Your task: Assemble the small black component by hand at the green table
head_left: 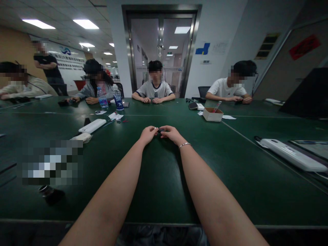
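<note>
Both my arms stretch forward over the green table [156,191]. Between my fingertips is a small dark object [161,130], too small and too covered to name. My left hand [149,135] closes on its left end, where a light, shiny bit shows at the fingertips. From the other side, my right hand [172,133] pinches it with thumb and fingers; a silver bracelet [185,145] circles that wrist. My fingers hide most of the object.
Several people sit across the table, and one stands at the back left. Two bottles, one a blue-labelled bottle [118,98], stand left of centre. A cardboard box [213,114] sits right of centre. White devices, including a long one [292,154], lie at both sides.
</note>
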`<control>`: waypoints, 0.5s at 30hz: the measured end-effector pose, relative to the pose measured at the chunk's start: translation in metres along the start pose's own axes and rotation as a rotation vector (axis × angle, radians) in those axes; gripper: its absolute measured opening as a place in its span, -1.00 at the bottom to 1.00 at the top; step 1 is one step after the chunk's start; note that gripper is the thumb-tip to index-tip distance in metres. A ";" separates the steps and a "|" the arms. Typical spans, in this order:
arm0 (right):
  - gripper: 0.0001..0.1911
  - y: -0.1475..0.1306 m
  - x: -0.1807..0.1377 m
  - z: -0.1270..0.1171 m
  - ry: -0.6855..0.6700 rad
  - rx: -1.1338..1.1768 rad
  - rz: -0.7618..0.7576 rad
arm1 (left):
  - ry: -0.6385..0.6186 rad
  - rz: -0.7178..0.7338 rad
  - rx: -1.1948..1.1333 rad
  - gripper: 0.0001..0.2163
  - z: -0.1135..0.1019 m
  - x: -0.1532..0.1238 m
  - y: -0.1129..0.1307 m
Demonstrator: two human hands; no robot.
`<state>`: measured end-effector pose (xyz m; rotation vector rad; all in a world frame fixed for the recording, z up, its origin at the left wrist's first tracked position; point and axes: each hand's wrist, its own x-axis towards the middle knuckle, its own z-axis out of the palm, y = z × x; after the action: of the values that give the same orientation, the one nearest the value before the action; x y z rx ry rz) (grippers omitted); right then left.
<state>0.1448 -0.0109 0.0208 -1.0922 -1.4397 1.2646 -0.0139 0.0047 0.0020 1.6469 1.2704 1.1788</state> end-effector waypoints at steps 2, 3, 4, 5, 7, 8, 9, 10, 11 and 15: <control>-0.76 0.000 0.000 0.000 -0.009 0.001 0.001 | -0.001 -0.012 0.006 -0.78 0.000 0.000 0.001; -0.76 0.000 0.000 0.000 -0.012 0.001 0.002 | 0.000 -0.014 0.011 -0.78 -0.001 0.000 0.002; -0.76 0.000 0.000 0.000 -0.014 0.002 0.003 | -0.001 -0.013 0.015 -0.78 -0.001 0.000 0.001; -0.76 0.000 0.000 -0.001 -0.015 -0.001 0.002 | -0.003 -0.010 0.017 -0.78 -0.001 0.000 0.001; -0.78 0.001 0.000 -0.001 -0.018 -0.022 -0.010 | -0.008 0.002 0.013 -0.77 -0.001 0.000 0.000; -0.79 0.001 0.000 -0.001 -0.021 -0.038 -0.022 | -0.011 0.009 0.008 -0.78 -0.001 -0.001 0.000; -0.80 0.002 0.000 -0.002 -0.026 -0.051 -0.035 | -0.012 0.015 0.002 -0.78 -0.001 -0.001 0.000; -0.82 0.002 0.001 -0.002 -0.032 -0.058 -0.045 | -0.013 0.019 -0.006 -0.78 -0.001 -0.001 0.000; -0.83 0.003 0.001 -0.002 -0.039 -0.059 -0.051 | -0.012 0.021 -0.015 -0.78 -0.001 -0.001 0.000; -0.85 0.005 0.003 -0.002 -0.053 -0.036 -0.045 | -0.014 0.022 -0.046 -0.80 -0.001 -0.002 0.002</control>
<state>0.1469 -0.0071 0.0161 -1.0515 -1.5238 1.2486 -0.0147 0.0022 0.0036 1.6370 1.2108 1.1990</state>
